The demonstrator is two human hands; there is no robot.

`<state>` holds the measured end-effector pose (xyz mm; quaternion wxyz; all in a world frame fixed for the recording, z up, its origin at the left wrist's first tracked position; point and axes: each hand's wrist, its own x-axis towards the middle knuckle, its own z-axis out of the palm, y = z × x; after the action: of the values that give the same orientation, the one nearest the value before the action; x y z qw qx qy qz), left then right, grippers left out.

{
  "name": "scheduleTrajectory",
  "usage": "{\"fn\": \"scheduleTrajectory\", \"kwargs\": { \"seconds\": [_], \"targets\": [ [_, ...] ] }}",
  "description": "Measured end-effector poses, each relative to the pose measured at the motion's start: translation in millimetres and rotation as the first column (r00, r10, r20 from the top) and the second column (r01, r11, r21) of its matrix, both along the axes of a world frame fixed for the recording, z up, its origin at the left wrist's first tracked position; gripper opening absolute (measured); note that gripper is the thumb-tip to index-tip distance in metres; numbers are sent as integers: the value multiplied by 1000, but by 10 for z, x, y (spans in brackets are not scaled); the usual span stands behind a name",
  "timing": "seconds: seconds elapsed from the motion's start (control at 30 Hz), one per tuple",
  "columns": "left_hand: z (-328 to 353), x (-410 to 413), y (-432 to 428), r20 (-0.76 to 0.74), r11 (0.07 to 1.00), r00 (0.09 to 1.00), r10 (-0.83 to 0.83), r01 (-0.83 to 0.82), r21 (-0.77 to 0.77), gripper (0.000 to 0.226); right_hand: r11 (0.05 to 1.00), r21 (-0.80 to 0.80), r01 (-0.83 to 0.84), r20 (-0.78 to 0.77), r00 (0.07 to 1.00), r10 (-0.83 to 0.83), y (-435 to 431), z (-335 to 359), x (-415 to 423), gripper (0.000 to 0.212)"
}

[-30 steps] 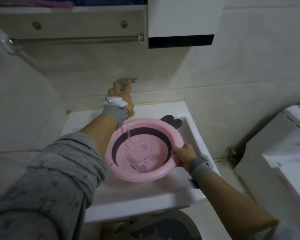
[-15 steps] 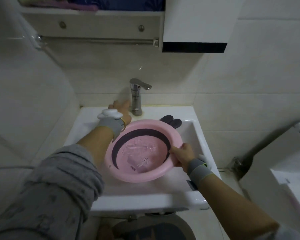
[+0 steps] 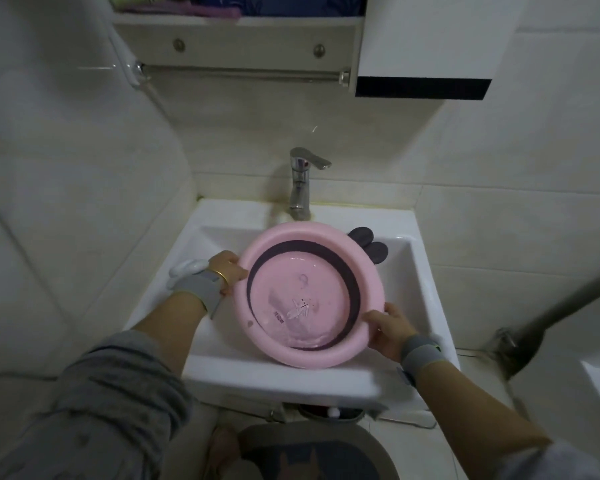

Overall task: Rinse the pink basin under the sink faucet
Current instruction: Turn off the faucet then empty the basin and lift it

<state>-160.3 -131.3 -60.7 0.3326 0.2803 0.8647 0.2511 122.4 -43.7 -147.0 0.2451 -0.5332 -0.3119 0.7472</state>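
Observation:
The pink basin (image 3: 303,292), round with a dark collapsible band and two dark ear-shaped tabs at its far right rim, sits tilted toward me inside the white sink (image 3: 400,271). A little water pools at its low near side. My left hand (image 3: 227,271) grips the basin's left rim. My right hand (image 3: 388,329) grips the near right rim. The chrome faucet (image 3: 300,183) stands behind the basin with no water running from it.
A wall cabinet (image 3: 426,43) and a towel rail (image 3: 243,76) hang above the sink. A grey pipe (image 3: 561,308) slants at the right. A dark mat (image 3: 312,452) lies on the floor below the sink front.
My left hand left the faucet handle and came down to grip the basin's left rim. The water stream stopped. The basin has tipped toward me and shifted slightly right.

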Motion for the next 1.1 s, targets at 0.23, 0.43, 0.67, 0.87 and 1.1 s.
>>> {"fn": "scheduleTrajectory", "kwargs": {
  "seconds": [0.23, 0.43, 0.67, 0.87, 1.1],
  "targets": [
    [112, -49, -8, 84, 997, 994, 65, -60, -54, 16, 998, -39, -59, 145, 987, 64, 41, 173, -32, 43],
    [-93, 25, -129, 191, 976, 971, 144, -107, -190, 24, 975, 188, -119, 296, 953, 59, 125, 572, -55, 38],
    [-185, 102, -22, 189, 996, 981, 52, -39, -74, 35, 947, 307, -89, 298, 955, -7, 128, 417, 45, 52],
    [70, 83, 80, -24, 999, 1000, -8, 9, 40, 20, 1000, -10, -17, 86, 996, 18, 59, 144, 12, 37],
    [149, -56, 87, -96, 999, 995, 5, -9, -46, 40, 970, -100, -222, 188, 953, 238, 64, 296, 4, 34]
  ]
}}
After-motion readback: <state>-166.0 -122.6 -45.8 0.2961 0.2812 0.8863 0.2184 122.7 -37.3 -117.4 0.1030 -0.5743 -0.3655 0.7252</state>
